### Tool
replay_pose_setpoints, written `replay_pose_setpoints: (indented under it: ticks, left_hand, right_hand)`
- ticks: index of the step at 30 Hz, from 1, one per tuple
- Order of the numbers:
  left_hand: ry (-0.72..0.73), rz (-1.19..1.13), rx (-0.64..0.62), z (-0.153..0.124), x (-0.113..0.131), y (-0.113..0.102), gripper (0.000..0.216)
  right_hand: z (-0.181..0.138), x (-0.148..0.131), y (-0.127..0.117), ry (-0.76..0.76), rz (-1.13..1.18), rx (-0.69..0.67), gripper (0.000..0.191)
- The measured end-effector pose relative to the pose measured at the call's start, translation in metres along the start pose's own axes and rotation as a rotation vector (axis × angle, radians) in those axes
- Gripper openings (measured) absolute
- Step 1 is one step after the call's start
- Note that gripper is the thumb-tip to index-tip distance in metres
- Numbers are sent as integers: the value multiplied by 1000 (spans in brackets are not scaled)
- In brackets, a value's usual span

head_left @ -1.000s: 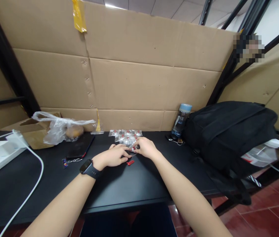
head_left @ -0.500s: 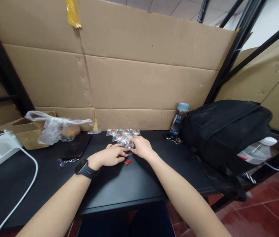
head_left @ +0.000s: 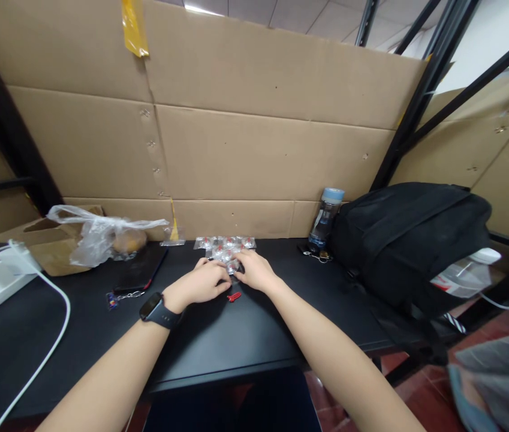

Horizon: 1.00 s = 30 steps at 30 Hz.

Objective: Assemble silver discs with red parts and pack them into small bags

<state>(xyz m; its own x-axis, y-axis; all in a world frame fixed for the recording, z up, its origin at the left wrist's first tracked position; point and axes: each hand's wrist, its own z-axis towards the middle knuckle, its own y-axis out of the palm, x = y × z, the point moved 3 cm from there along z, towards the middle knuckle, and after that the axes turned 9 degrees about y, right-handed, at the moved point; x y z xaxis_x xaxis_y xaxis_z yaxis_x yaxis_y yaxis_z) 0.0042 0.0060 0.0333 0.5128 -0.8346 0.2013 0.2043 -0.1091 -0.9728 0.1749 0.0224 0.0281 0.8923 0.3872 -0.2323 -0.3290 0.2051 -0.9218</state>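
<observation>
Several small clear packets (head_left: 219,251), each with something shiny and a red mark inside, lie side by side in rows on the black tabletop (head_left: 236,342), forming a downward-pointing triangle. At the left of its near tip rests my left hand (head_left: 204,281), fingers stretched out, a dark watch (head_left: 157,307) on the wrist. From the right side my right hand (head_left: 254,270) touches the nearest packets, its thumb and fingers apart. Parts of the near packets are hidden by both hands. Just in front of them lies a small red item (head_left: 234,297), its kind unclear.
Leftward are a dark flat case (head_left: 139,270), a keychain (head_left: 113,300), a tied plastic bag (head_left: 95,243) and a white cable (head_left: 63,312). Rightward stand a blue-capped bottle (head_left: 326,219) and a black backpack (head_left: 411,240). Cardboard (head_left: 236,156) walls the back. Someone's grey clothing (head_left: 501,372) shows lower right.
My right hand's fingers have loosened from a pinch on the near packet and spread. My left hand has drawn slightly back from it. Another person has come into view at lower right.
</observation>
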Motion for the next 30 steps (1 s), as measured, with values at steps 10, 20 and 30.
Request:
replay_pose_setpoints:
  ticks: [10, 20, 30]
  left_hand:
    - [12, 37, -13, -2, 3, 3, 26]
    - [53, -24, -10, -6, 6, -13, 25]
    - [-19, 92, 301, -5, -25, -13, 30]
  right_hand:
    - [1, -2, 2, 11, -43, 38, 42]
    - [4, 1, 10, 68, 21, 97, 35]
    - [12, 34, -10, -167, 430, -26, 18]
